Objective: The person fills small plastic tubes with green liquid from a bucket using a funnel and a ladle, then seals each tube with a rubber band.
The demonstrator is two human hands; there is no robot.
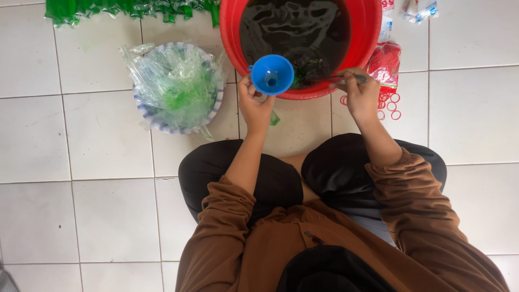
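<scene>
I see my left hand (254, 105) clenched around the spout of a blue funnel (272, 74), held upright at the near rim of the red basin (230, 32) so that anything spilled falls back into the dark liquid (294, 27). A scrap of clear green-tinted plastic hangs below that grip, though I cannot tell whether a bag sits on the spout. My right hand (361, 97) is closed on a thin utensil handle (346, 79) that reaches over the rim into the liquid. On the tiled floor (81, 205), a patterned bowl of clear plastic bags (178, 89) stands just left of the basin, and red rubber bands (390, 103) lie at its right, both within easy reach.
</scene>
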